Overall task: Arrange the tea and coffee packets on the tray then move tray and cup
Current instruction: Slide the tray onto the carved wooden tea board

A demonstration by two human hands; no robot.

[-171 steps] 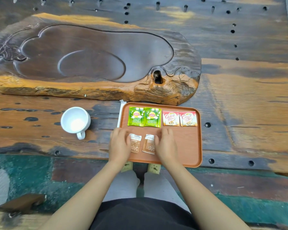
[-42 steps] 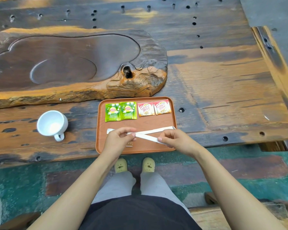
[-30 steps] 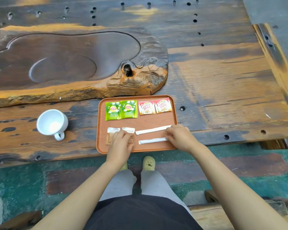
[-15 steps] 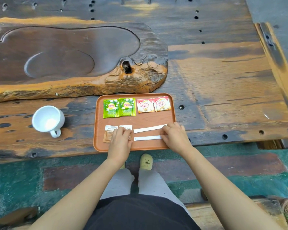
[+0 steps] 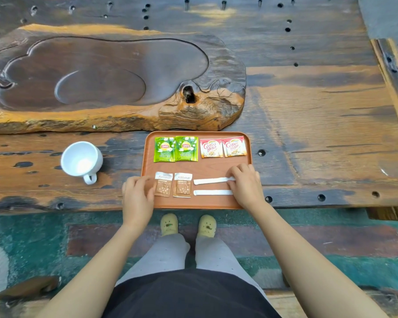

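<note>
Both hands have slid outward since half a second ago: the left hand (image 5: 137, 199) now sits at the tray's left rim instead of over the brown packets, and the right hand (image 5: 245, 185) has drawn back to the right ends of the sticks. Left hand is loosely curled, fingertips touching the left edge of the first brown packet (image 5: 163, 187), gripping nothing. Right hand lies flat with its fingertips pressed on the end of the upper white stick (image 5: 210, 180); it holds nothing closed in a grasp.

On the orange tray (image 5: 197, 201) the count is eight: two green tea packets (image 5: 175, 149) side by side at the back left, two red-and-white creamer packets (image 5: 223, 147) beside them at the back right, two brown packets in the front left, the second brown packet (image 5: 182, 188) just beside the first, and two white sticks in the front right, the lower white stick (image 5: 213, 192) parallel below the upper one.

One white cup (image 5: 81, 159) stands on the tabletop (image 5: 319, 134) left of the tray, handle toward the person. The tabletop is dark, weathered wood dotted with holes; a carved wooden slab (image 5: 106, 83) lies behind the tray. Below, a worn green and red floor (image 5: 331, 244) shows, with two yellow slippers (image 5: 187, 224)
</note>
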